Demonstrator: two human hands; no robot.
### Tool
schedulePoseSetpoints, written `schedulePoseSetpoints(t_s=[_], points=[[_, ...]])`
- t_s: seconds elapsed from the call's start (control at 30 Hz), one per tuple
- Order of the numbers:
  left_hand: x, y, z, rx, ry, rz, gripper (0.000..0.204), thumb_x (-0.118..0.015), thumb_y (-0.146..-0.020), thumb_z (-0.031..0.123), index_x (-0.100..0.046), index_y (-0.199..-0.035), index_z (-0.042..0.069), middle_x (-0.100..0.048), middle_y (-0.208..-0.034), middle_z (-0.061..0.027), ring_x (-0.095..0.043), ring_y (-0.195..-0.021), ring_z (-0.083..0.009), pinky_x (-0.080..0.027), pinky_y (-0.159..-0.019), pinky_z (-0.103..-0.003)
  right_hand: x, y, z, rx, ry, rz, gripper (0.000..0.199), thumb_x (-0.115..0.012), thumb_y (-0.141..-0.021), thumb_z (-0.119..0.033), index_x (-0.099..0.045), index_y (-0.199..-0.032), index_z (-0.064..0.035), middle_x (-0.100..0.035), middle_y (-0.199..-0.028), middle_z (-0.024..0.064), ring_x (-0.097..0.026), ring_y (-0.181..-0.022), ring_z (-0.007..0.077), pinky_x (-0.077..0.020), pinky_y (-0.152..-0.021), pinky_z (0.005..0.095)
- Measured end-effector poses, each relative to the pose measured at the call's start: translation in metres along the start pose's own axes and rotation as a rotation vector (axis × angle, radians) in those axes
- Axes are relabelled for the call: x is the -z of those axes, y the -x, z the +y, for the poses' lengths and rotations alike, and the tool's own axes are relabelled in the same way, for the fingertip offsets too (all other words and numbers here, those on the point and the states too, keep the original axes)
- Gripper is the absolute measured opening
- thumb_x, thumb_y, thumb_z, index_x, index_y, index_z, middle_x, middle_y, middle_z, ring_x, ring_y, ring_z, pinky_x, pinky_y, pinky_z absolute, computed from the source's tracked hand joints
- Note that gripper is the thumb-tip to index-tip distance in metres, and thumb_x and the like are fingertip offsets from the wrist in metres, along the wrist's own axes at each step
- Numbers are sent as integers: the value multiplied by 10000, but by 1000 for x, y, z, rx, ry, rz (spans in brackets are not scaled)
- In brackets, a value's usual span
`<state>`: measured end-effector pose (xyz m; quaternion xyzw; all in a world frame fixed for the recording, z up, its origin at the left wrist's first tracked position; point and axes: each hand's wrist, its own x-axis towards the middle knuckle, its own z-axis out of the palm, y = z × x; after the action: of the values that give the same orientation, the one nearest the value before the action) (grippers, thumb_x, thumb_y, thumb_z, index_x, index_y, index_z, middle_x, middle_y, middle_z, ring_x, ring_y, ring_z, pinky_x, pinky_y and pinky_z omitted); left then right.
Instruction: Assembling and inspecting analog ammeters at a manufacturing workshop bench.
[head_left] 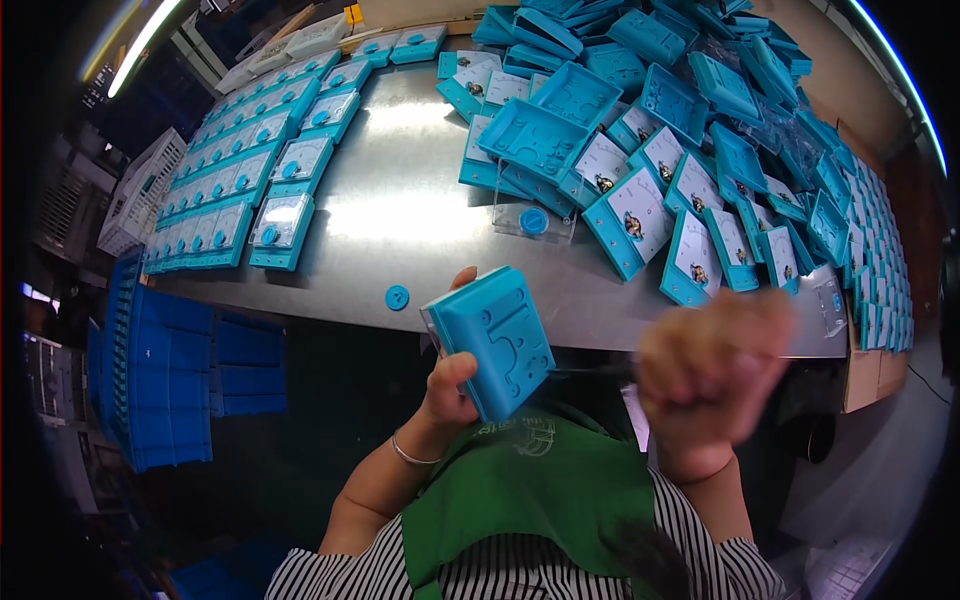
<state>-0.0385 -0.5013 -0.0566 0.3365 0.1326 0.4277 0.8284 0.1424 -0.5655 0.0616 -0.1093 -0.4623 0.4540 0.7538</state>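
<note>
My left hand (452, 388) grips a teal plastic meter case (497, 335) tilted up above the lap, its recessed side facing me. The thumb presses on the near side and fingertips show at the far edge. My right hand (712, 370) is a blurred fist to the right of the case. From it a thin dark shaft, like that of a screwdriver (592, 372), reaches to the case's right edge; the handle is hidden in the fist. On the table just beyond the case lies a round teal knob (397, 297).
Finished-looking meters (283, 220) stand in rows on the left of the metal table (400, 180). A heap of teal cases (560, 130) and white-faced units (640, 222) fills the right. A clear cover (533, 221) lies mid-table. Blue crates (165, 370) stand at the lower left.
</note>
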Motion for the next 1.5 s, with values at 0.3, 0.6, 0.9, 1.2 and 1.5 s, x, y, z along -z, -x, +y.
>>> schedulePoseSetpoints(t_s=[0.3,0.6,0.9,1.2,1.5], points=[[-9,2,-6,-18,22,-11,870,-592,-750,448,-160,-1475,238,-374,-1378,-217,-479,-1201,-358,-425,-990,-515,2,16,19,100,56,122,39,-473,-947,-63,-486,-910,-57,-472,-670,68,-358,-461,102,-316,-395,250],[-2,-6,-3,34,85,-35,882,-630,-732,370,-160,-1469,251,-338,-1392,-218,-475,-1199,-361,-461,-946,-549,-10,10,0,107,151,178,208,-548,-945,-178,-433,-800,-82,-405,-547,22,-334,-388,99,-334,-353,250],[0,-29,38,-873,-1527,-7,931,-873,-574,330,-392,-1347,134,-265,-1391,-308,-358,-1255,-469,-363,-1009,-507,9,-2,63,-154,1223,-233,678,-740,-762,-293,-463,-1300,14,-638,-956,230,-663,-718,320,-528,-653,379],[4,-29,100,-780,-1980,-366,564,-669,-778,404,-538,-1280,183,-441,-1401,-135,-337,-1349,-342,-184,-1112,-531,51,-53,80,-731,499,50,515,-431,-939,-381,-575,-1196,41,-557,-598,43,-420,-399,82,-297,-371,195],[130,-184,149,-706,-2341,12,557,-604,-735,35,-504,-1278,107,-511,-1316,-183,-502,-1200,-376,-389,-1003,-470,58,-52,83,-929,421,-19,407,-491,-962,-250,-507,-1299,-22,-661,-1053,121,-567,-571,68,-368,-423,172]])
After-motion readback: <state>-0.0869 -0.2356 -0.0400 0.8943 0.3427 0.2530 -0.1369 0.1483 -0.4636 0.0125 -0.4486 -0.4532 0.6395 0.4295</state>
